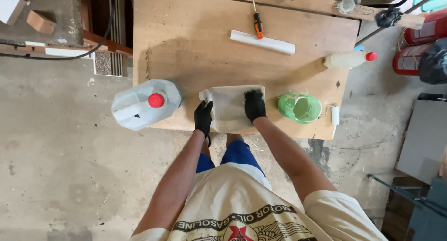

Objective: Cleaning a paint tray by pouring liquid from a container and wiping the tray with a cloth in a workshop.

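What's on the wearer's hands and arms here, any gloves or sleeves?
Both hands wear black gloves: left hand, right hand. The gloves end at the wrists and look plain, with no markings visible. Forearms are bare, with no watch or bands in view. Short cream T-shirt sleeves cover only the upper arms.
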